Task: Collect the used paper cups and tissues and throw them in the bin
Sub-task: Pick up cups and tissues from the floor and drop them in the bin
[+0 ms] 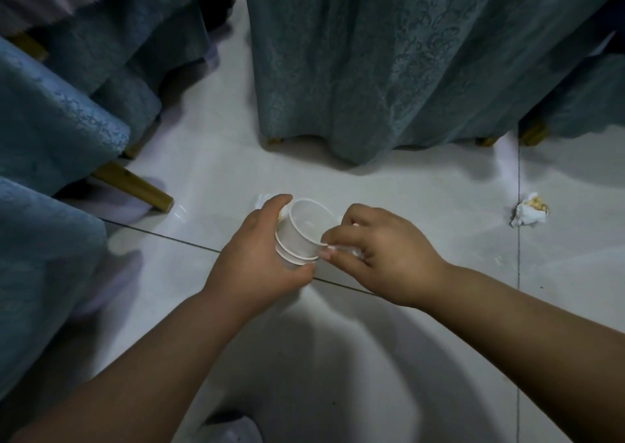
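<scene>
A stack of white paper cups (pixel 302 234), nested one inside another, is held low over the tiled floor. My left hand (pixel 260 256) grips the stack from the left and below. My right hand (pixel 378 249) pinches the top cup's wall near its rim; something white and crumpled shows under its fingers. A crumpled white tissue (pixel 531 209) with yellowish bits lies on the floor to the right. Behind the cups, partly hidden by my left hand, a bit of white litter (pixel 263 199) lies on the floor. No bin is in view.
A table draped in teal patterned cloth (pixel 389 70) stands just ahead, its cloth reaching the floor. Cloth-covered chairs with wooden legs (pixel 135 182) crowd the left side. Another covered chair (pixel 581 104) sits at the far right. Glossy grey tiles (pixel 338 358) lie below my arms.
</scene>
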`<state>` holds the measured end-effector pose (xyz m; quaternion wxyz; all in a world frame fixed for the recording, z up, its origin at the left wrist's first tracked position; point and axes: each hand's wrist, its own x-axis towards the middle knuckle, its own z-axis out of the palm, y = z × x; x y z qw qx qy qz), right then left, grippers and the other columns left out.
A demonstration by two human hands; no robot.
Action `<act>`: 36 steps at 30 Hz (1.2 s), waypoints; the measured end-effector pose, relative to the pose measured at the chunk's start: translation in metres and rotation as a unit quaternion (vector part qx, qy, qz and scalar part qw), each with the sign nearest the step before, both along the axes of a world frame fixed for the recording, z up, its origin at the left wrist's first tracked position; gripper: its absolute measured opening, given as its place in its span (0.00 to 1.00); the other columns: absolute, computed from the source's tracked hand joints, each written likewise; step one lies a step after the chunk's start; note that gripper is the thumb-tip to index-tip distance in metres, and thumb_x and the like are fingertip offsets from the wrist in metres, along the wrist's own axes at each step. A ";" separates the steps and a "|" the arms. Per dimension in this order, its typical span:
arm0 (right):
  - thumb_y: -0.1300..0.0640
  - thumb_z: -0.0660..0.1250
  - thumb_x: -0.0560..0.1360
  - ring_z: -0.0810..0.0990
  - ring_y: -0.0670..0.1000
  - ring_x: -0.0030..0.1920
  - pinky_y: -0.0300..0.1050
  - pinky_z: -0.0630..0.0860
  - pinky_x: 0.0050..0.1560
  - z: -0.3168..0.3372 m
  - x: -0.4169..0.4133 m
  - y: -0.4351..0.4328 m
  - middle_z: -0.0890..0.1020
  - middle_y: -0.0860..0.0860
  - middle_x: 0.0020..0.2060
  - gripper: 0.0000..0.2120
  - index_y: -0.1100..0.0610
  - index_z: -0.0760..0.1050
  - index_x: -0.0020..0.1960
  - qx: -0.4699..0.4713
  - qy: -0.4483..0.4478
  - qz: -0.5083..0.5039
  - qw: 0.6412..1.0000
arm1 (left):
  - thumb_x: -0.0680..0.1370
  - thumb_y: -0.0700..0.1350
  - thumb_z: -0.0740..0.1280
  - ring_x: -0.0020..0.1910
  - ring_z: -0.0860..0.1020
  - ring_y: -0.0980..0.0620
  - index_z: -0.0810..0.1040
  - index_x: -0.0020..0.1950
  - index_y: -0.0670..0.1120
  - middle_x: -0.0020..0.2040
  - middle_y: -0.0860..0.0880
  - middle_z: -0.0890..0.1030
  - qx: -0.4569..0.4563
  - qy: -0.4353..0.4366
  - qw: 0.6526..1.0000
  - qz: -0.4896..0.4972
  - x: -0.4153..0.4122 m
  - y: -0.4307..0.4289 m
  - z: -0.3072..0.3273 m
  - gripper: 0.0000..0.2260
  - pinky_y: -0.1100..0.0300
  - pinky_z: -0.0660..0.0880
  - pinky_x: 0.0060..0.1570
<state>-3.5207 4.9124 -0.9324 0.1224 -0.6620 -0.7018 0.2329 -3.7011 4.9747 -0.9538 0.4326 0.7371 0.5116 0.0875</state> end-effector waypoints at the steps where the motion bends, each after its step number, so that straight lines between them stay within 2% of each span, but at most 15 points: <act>1: 0.39 0.56 0.73 0.78 0.54 0.42 0.42 0.70 0.40 0.000 -0.001 0.000 0.75 0.46 0.42 0.20 0.44 0.81 0.55 -0.032 0.000 0.017 0.999 | 0.63 0.55 0.75 0.57 0.76 0.51 0.62 0.69 0.58 0.60 0.52 0.75 0.004 0.006 1.000 -0.004 -0.002 -0.001 -0.001 0.38 0.51 0.75 0.55; 3: 0.37 0.56 0.74 0.77 0.51 0.48 0.43 0.71 0.47 0.001 -0.001 0.001 0.74 0.45 0.46 0.21 0.42 0.76 0.62 -0.081 0.007 0.030 0.996 | 0.62 0.56 0.74 0.59 0.75 0.51 0.61 0.71 0.59 0.62 0.51 0.74 0.010 0.011 1.000 -0.008 -0.007 -0.001 -0.005 0.40 0.52 0.74 0.58; 6: 0.42 0.63 0.76 0.74 0.47 0.55 0.39 0.68 0.53 0.003 0.003 0.001 0.75 0.44 0.52 0.22 0.41 0.68 0.70 -0.109 0.019 -0.003 0.994 | 0.61 0.60 0.71 0.61 0.74 0.51 0.59 0.73 0.61 0.63 0.51 0.72 -0.006 0.032 0.999 -0.006 -0.017 0.002 -0.008 0.42 0.52 0.72 0.60; 8: 0.44 0.63 0.76 0.74 0.47 0.56 0.40 0.69 0.54 0.002 0.005 0.003 0.74 0.44 0.53 0.23 0.42 0.67 0.71 -0.120 0.022 -0.037 0.992 | 0.60 0.61 0.70 0.60 0.74 0.52 0.58 0.72 0.63 0.63 0.52 0.72 -0.016 0.029 0.999 0.018 -0.026 0.004 -0.009 0.42 0.53 0.72 0.61; 11: 0.44 0.65 0.76 0.75 0.49 0.58 0.41 0.70 0.55 -0.011 0.003 0.010 0.75 0.46 0.58 0.23 0.44 0.68 0.70 -0.139 0.015 -0.075 0.987 | 0.62 0.56 0.73 0.60 0.73 0.49 0.57 0.73 0.63 0.62 0.50 0.71 -0.017 0.035 0.997 0.062 -0.040 0.006 -0.010 0.43 0.55 0.71 0.59; 14: 0.43 0.65 0.75 0.74 0.51 0.59 0.42 0.70 0.56 -0.031 -0.007 0.023 0.73 0.49 0.61 0.26 0.46 0.66 0.71 -0.153 0.002 -0.087 0.984 | 0.66 0.51 0.75 0.59 0.74 0.47 0.61 0.72 0.59 0.62 0.49 0.72 0.004 0.049 0.994 0.099 -0.052 0.014 -0.014 0.38 0.58 0.69 0.55; 18: 0.44 0.66 0.75 0.73 0.54 0.61 0.45 0.72 0.59 -0.053 -0.029 0.047 0.69 0.50 0.64 0.29 0.47 0.62 0.74 -0.142 -0.019 -0.064 0.988 | 0.65 0.52 0.75 0.59 0.74 0.46 0.64 0.71 0.56 0.62 0.47 0.73 0.037 0.058 0.986 0.152 -0.064 0.033 -0.015 0.36 0.60 0.68 0.52; 21: 0.45 0.65 0.75 0.72 0.57 0.63 0.48 0.72 0.60 -0.066 -0.045 0.066 0.64 0.51 0.69 0.31 0.47 0.58 0.75 -0.123 -0.050 -0.030 0.991 | 0.64 0.51 0.77 0.59 0.74 0.46 0.64 0.69 0.54 0.63 0.46 0.73 0.047 0.058 0.979 0.191 -0.072 0.041 -0.017 0.37 0.59 0.67 0.52; 24: 0.45 0.64 0.76 0.68 0.59 0.66 0.49 0.69 0.62 -0.080 -0.059 0.081 0.51 0.50 0.77 0.35 0.43 0.49 0.77 -0.122 -0.099 0.029 0.987 | 0.63 0.50 0.78 0.58 0.74 0.46 0.64 0.68 0.53 0.62 0.46 0.74 0.055 0.064 0.976 0.201 -0.080 0.044 -0.022 0.37 0.59 0.68 0.52; 26: 0.46 0.63 0.78 0.67 0.59 0.66 0.50 0.69 0.61 -0.088 -0.064 0.087 0.43 0.49 0.78 0.33 0.41 0.48 0.77 -0.120 -0.132 0.078 0.981 | 0.63 0.51 0.78 0.58 0.74 0.47 0.65 0.67 0.53 0.62 0.47 0.74 0.053 0.069 0.975 0.204 -0.083 0.045 -0.024 0.37 0.59 0.69 0.52; 27: 0.47 0.61 0.79 0.67 0.59 0.65 0.50 0.69 0.59 -0.092 -0.066 0.089 0.42 0.49 0.78 0.31 0.40 0.49 0.76 -0.122 -0.152 0.101 0.976 | 0.63 0.51 0.78 0.58 0.74 0.47 0.65 0.67 0.53 0.62 0.47 0.73 0.050 0.070 0.975 0.205 -0.084 0.046 -0.025 0.37 0.59 0.69 0.52; 28: 0.49 0.59 0.79 0.67 0.59 0.65 0.50 0.68 0.57 -0.095 -0.067 0.090 0.43 0.49 0.78 0.29 0.41 0.50 0.76 -0.126 -0.172 0.116 0.970 | 0.63 0.51 0.78 0.58 0.74 0.48 0.65 0.67 0.53 0.62 0.47 0.73 0.046 0.072 0.975 0.204 -0.085 0.046 -0.025 0.37 0.59 0.68 0.52; 30: 0.53 0.58 0.79 0.68 0.58 0.63 0.49 0.67 0.52 -0.098 -0.068 0.090 0.52 0.50 0.77 0.26 0.43 0.55 0.75 -0.122 -0.197 0.121 0.965 | 0.63 0.50 0.78 0.58 0.73 0.48 0.64 0.68 0.53 0.63 0.47 0.73 0.042 0.076 0.976 0.200 -0.084 0.047 -0.025 0.37 0.60 0.68 0.52; 33: 0.55 0.57 0.78 0.72 0.58 0.56 0.46 0.63 0.45 -0.093 -0.065 0.086 0.70 0.50 0.65 0.17 0.49 0.68 0.66 -0.103 -0.190 0.102 0.971 | 0.63 0.49 0.79 0.60 0.73 0.47 0.64 0.68 0.50 0.64 0.46 0.71 0.049 0.077 0.976 0.196 -0.077 0.048 -0.022 0.38 0.61 0.66 0.52; 36: 0.52 0.57 0.78 0.74 0.58 0.54 0.44 0.63 0.43 -0.086 -0.051 0.076 0.74 0.52 0.58 0.16 0.52 0.69 0.65 -0.110 -0.182 0.101 0.972 | 0.63 0.48 0.79 0.60 0.73 0.47 0.63 0.68 0.50 0.64 0.47 0.71 0.044 0.074 0.979 0.184 -0.062 0.047 -0.015 0.38 0.60 0.66 0.52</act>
